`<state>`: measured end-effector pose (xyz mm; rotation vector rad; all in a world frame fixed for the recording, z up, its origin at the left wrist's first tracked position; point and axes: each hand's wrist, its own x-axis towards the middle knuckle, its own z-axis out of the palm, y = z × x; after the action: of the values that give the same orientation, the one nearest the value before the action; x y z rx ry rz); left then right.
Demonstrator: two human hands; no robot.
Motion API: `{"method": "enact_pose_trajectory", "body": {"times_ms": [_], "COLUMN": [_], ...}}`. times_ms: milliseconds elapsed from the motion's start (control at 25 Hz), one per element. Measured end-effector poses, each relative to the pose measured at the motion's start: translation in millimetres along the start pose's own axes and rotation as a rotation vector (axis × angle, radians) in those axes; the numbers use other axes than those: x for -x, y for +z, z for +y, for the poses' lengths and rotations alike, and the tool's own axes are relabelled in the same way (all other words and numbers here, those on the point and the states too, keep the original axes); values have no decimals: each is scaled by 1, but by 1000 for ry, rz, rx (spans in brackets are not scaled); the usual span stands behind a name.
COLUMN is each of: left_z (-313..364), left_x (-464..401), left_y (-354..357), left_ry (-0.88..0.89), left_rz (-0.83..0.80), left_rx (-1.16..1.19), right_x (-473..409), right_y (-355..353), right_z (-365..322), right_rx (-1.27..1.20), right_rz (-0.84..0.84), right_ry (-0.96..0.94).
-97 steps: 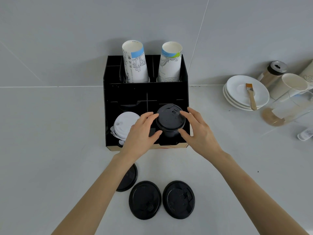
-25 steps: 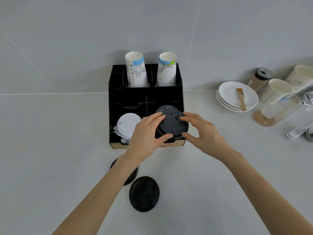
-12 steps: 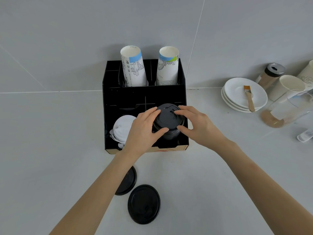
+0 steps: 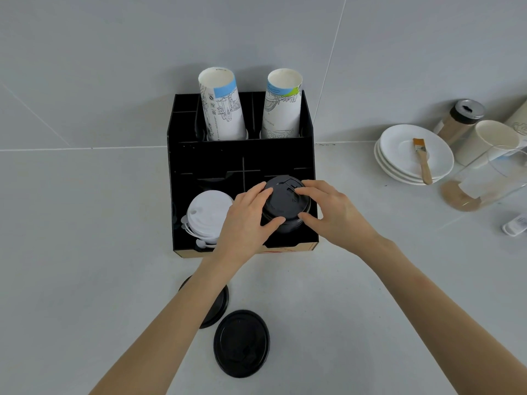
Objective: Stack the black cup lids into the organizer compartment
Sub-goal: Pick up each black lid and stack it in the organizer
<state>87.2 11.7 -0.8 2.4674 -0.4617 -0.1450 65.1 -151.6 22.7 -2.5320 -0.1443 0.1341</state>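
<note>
A black organizer (image 4: 242,155) stands against the wall. Its front right compartment holds a stack of black lids (image 4: 285,202). My left hand (image 4: 245,223) grips the stack's left side, thumb under the top lid. My right hand (image 4: 333,213) holds the right side, fingers on the rim. On the counter in front lie two loose black lids: one (image 4: 241,342) in full view, one (image 4: 216,306) partly hidden under my left forearm.
White lids (image 4: 206,216) fill the front left compartment. Two paper cup stacks (image 4: 222,106) (image 4: 282,105) stand in the rear slots. To the right sit white plates (image 4: 399,155) with a brush (image 4: 421,161), a shaker jar (image 4: 459,121), a cup (image 4: 484,141) and a glass pitcher (image 4: 484,183).
Compared with 3.9 s ago, one fewer loose lid lies on the counter and the stack has gained a lid. In the last second both hands have stayed on the stack, pressing and straightening it.
</note>
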Motion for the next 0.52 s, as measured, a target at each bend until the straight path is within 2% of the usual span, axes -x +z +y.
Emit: {"method": "enact_pose_trajectory", "body": {"times_ms": [520], "left_z": [3], "left_x": [3], "left_y": [-5], "left_ry": [2], "left_rz": [-24], "left_rx": [48], "right_x": [9], "right_y": [7], "right_z": [-8], "right_rx": [-18], "right_rz": [35], "right_ry": [46]}}
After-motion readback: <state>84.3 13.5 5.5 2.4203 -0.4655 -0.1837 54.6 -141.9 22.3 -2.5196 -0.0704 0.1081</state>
